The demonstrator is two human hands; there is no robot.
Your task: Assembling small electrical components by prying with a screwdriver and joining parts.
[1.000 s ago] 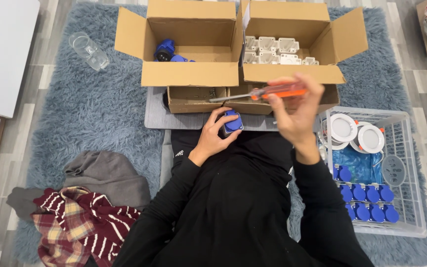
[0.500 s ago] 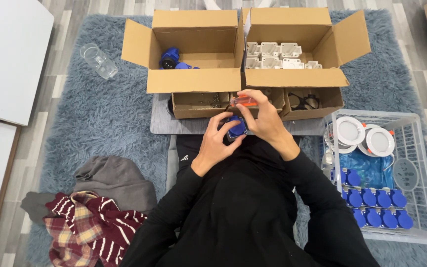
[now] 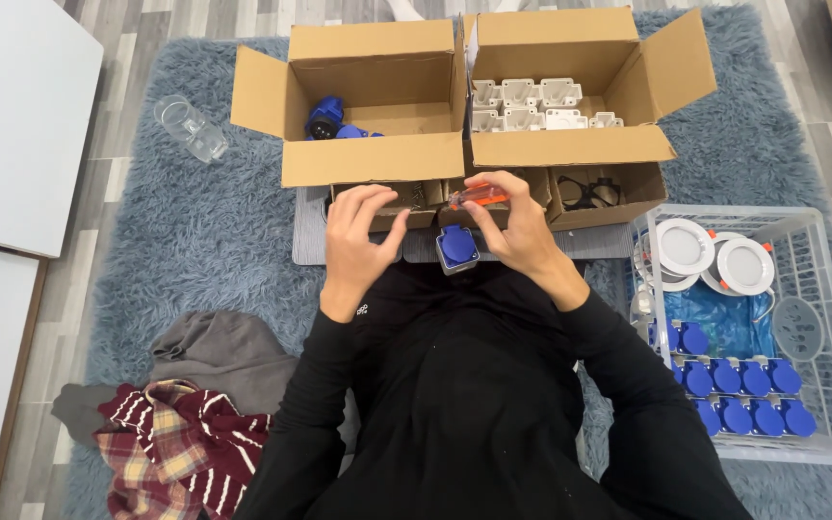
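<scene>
Grey-blue shag rug (image 3: pixel 146 241) on wood floor; right hand (image 3: pixel 517 226) grasping orange screwdriver (image 3: pixel 479 196), left hand (image 3: pixel 358 236) released.

A shaggy grey-blue rug (image 3: pixel 175 241) covers grey wood-plank flooring (image 3: pixel 117 58). Well to the left of where the hands work, 2 white panels (image 3: pixel 12 125) lie flat, one with a brown edge. The light is even and soft, with no hard shadows on the rug.
</scene>
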